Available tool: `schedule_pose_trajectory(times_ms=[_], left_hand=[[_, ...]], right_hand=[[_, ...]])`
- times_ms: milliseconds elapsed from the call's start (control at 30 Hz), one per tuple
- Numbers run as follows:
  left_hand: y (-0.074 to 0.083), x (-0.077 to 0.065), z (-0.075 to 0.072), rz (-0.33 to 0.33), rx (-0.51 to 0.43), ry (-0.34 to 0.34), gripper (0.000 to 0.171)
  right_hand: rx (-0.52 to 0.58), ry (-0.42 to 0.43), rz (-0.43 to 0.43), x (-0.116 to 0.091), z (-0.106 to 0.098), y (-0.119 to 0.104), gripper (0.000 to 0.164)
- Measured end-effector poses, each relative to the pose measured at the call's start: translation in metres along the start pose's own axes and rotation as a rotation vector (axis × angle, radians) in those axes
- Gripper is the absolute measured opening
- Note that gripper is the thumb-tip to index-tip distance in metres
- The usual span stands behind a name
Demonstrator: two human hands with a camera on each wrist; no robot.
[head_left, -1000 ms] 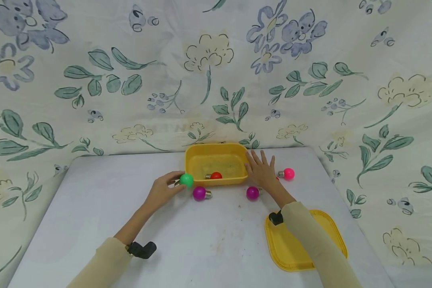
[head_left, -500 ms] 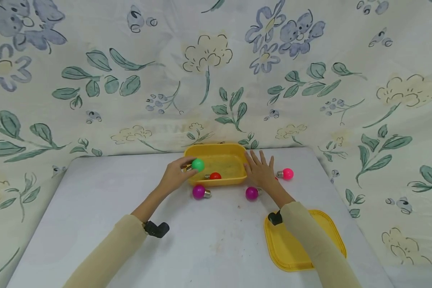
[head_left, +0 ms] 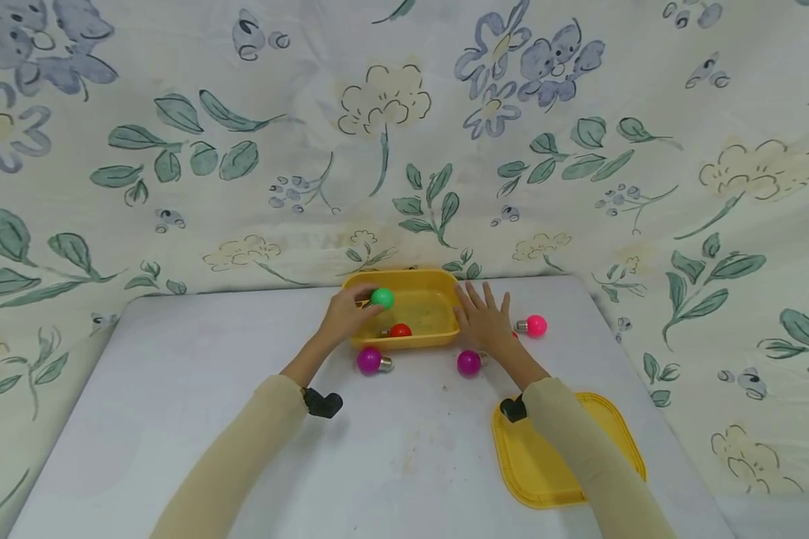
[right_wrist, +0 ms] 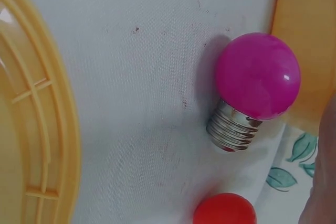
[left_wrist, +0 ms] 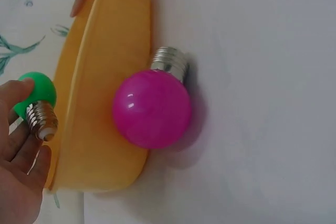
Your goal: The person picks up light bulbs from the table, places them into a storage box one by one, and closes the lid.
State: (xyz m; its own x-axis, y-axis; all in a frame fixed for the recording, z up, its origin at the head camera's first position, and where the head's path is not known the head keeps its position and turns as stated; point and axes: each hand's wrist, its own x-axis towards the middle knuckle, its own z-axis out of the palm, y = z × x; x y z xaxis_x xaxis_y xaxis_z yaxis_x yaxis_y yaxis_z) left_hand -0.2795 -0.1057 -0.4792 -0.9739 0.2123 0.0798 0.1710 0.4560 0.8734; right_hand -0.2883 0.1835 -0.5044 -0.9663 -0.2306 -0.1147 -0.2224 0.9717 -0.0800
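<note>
1. There is one yellow box (head_left: 438, 329).
2. There is one yellow lid (head_left: 542, 471), at 4 o'clock from the box.
3. The purple bulbs (head_left: 369, 361) (head_left: 469, 363) are two, at 7 and 4 o'clock from the box.
4. The red bulbs (head_left: 400, 330) (right_wrist: 224, 211) are two: one inside the box at 6 o'clock, one outside at 3, partly hidden.
5. There is one green bulb (head_left: 382, 298).
6. One pink bulb (head_left: 536, 326), at 3 o'clock, makes six bulbs in sight.
7. The hands (head_left: 346, 313) (head_left: 485, 323) are two.

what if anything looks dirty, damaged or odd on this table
Small brownish specks stand out on the otherwise plain white tabletop, on the near side of the yellow plastic tub; they look like dirt or stains. Nothing visible looks broken.
</note>
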Motion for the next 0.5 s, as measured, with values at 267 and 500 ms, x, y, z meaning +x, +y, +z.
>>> schedule_pose_trajectory(times_ms=[267,500], left_hand=[[-0.003,0.012,0.006,0.008,0.062,-0.023,0.041],[-0.003,0.019,0.012,-0.010,0.194,-0.089,0.040]], right_hand=[[-0.025,0.004,-0.001,0.000,0.000,0.000,0.059],[-0.035,0.004,0.000,0.001,0.002,0.001,0.059]])
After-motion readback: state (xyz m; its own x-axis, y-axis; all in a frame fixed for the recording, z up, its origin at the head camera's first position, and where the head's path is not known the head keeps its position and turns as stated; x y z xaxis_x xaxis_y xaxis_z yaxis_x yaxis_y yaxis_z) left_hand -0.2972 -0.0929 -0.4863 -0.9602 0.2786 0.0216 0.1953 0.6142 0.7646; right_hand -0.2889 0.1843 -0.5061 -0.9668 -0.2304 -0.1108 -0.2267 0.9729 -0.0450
